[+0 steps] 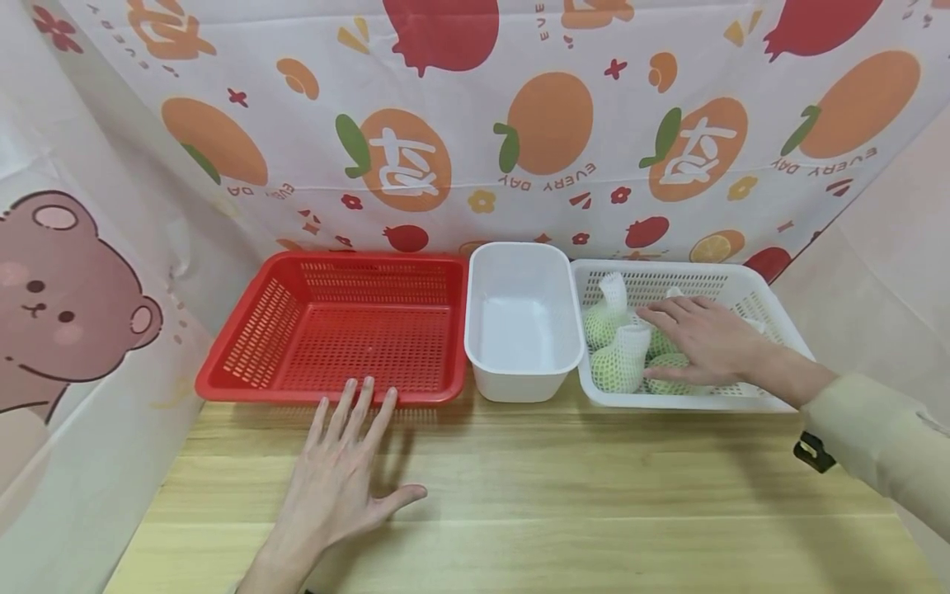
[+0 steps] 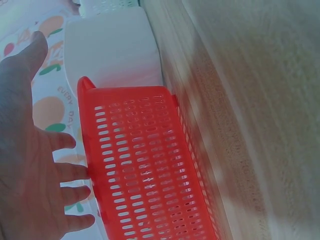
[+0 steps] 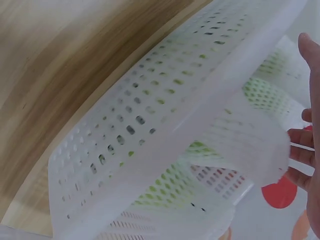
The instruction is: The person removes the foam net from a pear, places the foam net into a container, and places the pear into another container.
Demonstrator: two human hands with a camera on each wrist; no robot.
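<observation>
My left hand (image 1: 334,474) is spread with straight fingers, its fingertips right at the front rim of a red plastic basket (image 1: 248,392). In the left wrist view its palm shows nothing held. Over a white perforated basket (image 1: 690,402) on the right, my right hand (image 1: 708,338) hovers with extended, relaxed fingers. Several round green fruits (image 1: 609,371) in white foam nets lie in that basket; the hand covers part of them. Its thumb overlaps one netted fruit (image 1: 668,375) in the head view. Foam net ends (image 3: 260,145) stick up close to the fingers in the right wrist view.
A deep white plastic tub (image 1: 523,384) stands between the two baskets. All three containers sit along the back of a wooden table (image 1: 534,495), against a fruit-printed curtain (image 1: 475,124). Another curtain with a bear (image 1: 67,289) hangs on the left.
</observation>
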